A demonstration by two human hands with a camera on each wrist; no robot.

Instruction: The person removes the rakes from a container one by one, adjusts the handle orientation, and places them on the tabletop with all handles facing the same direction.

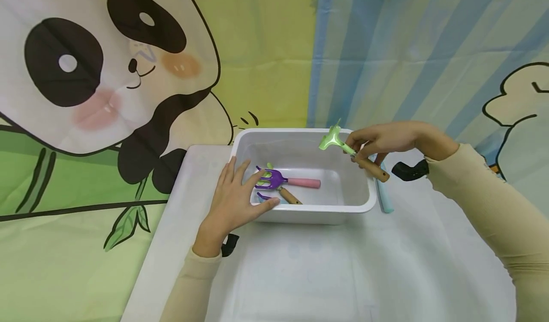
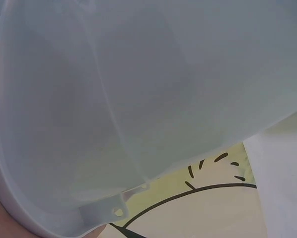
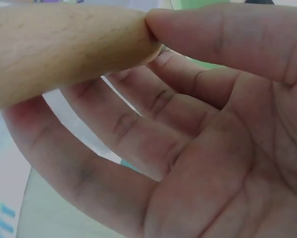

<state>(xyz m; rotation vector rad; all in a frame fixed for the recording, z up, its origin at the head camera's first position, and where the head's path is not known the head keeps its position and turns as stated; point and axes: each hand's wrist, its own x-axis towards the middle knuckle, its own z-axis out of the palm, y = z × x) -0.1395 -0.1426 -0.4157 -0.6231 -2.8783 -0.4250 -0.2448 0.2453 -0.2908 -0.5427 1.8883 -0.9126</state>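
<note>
My right hand [image 1: 386, 138] pinches a small garden rake by its wooden handle [image 3: 64, 49], above the right side of a white plastic bin [image 1: 309, 207]. The rake's light green head [image 1: 331, 138] points left over the bin. My left hand [image 1: 233, 198] rests with spread fingers on the bin's left front corner, thumb along the front rim. Inside the bin lies a purple garden fork [image 1: 274, 180] with a pink handle. A second wooden handle [image 1: 290, 196] lies partly beneath it, near other green and blue pieces that my left hand partly hides.
Outside the bin, a turquoise handle [image 1: 384, 196] lies close to its right wall, its far end hidden by my right hand. The bin stands on a white table [image 1: 300, 269]. A printed curtain with a panda [image 1: 171, 74] hangs behind.
</note>
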